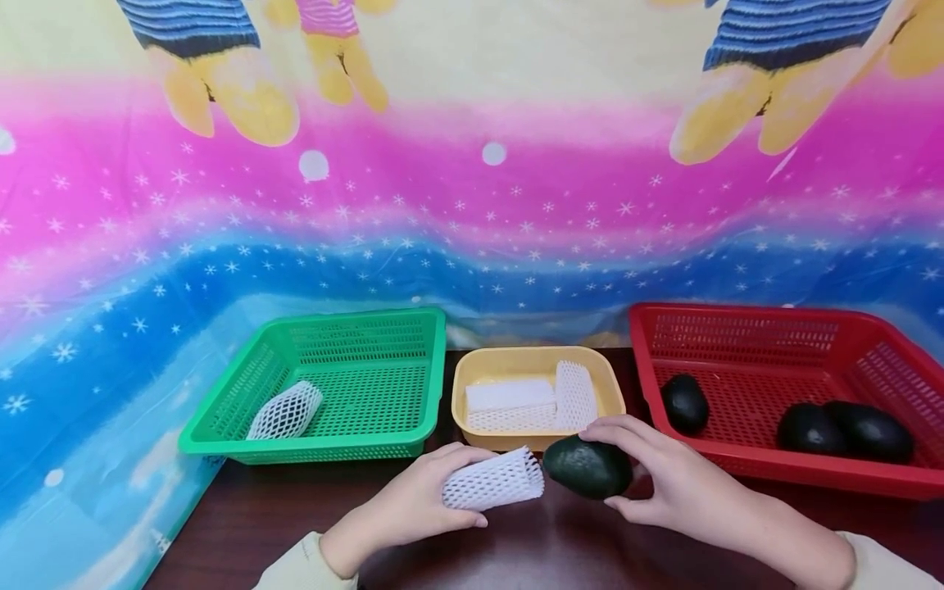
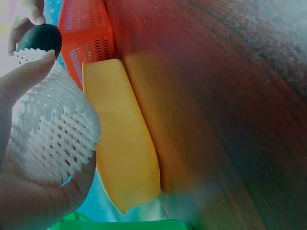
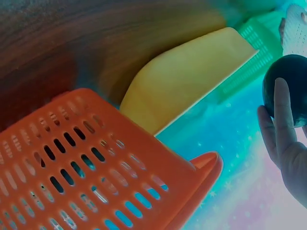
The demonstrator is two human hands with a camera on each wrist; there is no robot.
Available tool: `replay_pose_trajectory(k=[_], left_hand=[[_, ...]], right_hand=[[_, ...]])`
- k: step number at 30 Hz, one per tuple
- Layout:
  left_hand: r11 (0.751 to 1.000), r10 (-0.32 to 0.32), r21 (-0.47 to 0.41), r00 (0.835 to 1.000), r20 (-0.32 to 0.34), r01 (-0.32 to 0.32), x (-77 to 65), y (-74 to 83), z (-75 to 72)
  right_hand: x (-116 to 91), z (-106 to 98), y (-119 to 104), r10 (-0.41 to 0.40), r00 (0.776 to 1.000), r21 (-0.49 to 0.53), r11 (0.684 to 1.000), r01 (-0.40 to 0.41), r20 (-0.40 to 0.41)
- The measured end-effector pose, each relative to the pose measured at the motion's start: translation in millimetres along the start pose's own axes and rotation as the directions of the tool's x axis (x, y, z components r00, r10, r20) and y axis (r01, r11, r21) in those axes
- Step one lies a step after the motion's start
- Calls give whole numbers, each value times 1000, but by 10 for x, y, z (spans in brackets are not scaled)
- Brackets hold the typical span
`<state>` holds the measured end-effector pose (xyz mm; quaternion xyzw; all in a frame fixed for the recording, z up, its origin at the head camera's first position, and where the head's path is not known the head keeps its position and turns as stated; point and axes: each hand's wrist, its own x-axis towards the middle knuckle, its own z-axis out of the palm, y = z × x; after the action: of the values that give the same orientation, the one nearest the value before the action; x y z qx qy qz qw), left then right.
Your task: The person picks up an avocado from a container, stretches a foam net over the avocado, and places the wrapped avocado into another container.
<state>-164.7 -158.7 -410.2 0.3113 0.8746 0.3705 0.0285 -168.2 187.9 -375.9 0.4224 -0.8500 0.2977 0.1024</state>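
Observation:
A white foam net sleeve (image 1: 492, 482) is gripped in my left hand (image 1: 413, 500), its frayed open end facing right. Between the fingers and thumb of my right hand (image 1: 686, 483) is a dark green avocado (image 1: 587, 467), its narrow tip close to the sleeve's mouth. Whether tip and net touch, I cannot tell. The left wrist view shows the sleeve's mesh (image 2: 55, 124) held between thumb and fingers, with the avocado (image 2: 43, 38) beyond it. In the right wrist view, fingers lie along the avocado (image 3: 292, 86).
A green basket (image 1: 424, 438) on the left holds one avocado in a net sleeve (image 1: 286, 411). The yellow tray (image 1: 465, 369) in the middle contains several flat white net sleeves (image 1: 575, 393). Three bare avocados, one at the left (image 1: 685, 404), lie in the red basket (image 1: 737, 459).

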Motion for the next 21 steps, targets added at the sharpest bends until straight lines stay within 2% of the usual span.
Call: replay_pose_trajectory(k=[8,13,21], left_hand=[[1000,24,10,1000,2,-24,37,28,4],[1000,24,11,1000,-5,-24,43,35,24],[999,36,-1,999,-19,-36,76,85,41]], right_hand=[[61,-23,-15,-4,1000,8,1000,4,3],[87,-7,-46,4,999,-4,1000,-4,37],[113,39,-54,-40,998,29,999,38,52]])
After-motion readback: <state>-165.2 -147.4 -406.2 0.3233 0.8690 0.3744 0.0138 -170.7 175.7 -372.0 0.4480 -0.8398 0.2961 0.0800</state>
